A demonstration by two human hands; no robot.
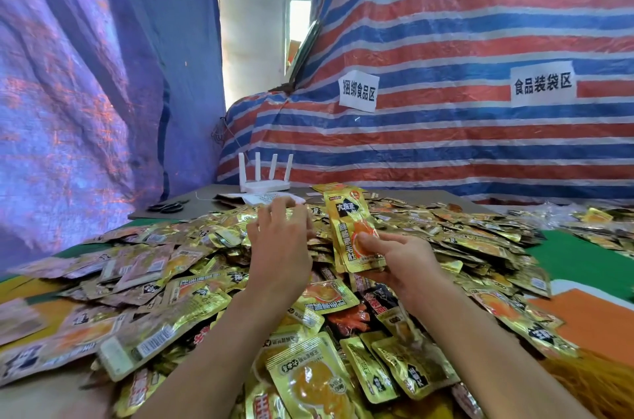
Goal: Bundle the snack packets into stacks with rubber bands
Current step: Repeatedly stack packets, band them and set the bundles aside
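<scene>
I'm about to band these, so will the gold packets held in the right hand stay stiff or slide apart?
Probably fairly stiff: the held packets stand upright above the right hand without drooping. Their glossy foil likely lets them slide apart, since they are pinched only at the bottom.

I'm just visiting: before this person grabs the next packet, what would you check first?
1. Hold secure: ok, the right grip pinches the held stack, thumb on its front.
2. Other hand free: ok, the left grip rests with relaxed fingers, holding nothing.
3. Packets in reach: ok, the pile of snack packets lies under both hands.
4. Stack edges squared: cannot tell, only the front packet shows clearly.
5. Rubber bands ready: cannot tell, the yellowish stringy heap at lower right is too blurred to name.
</scene>
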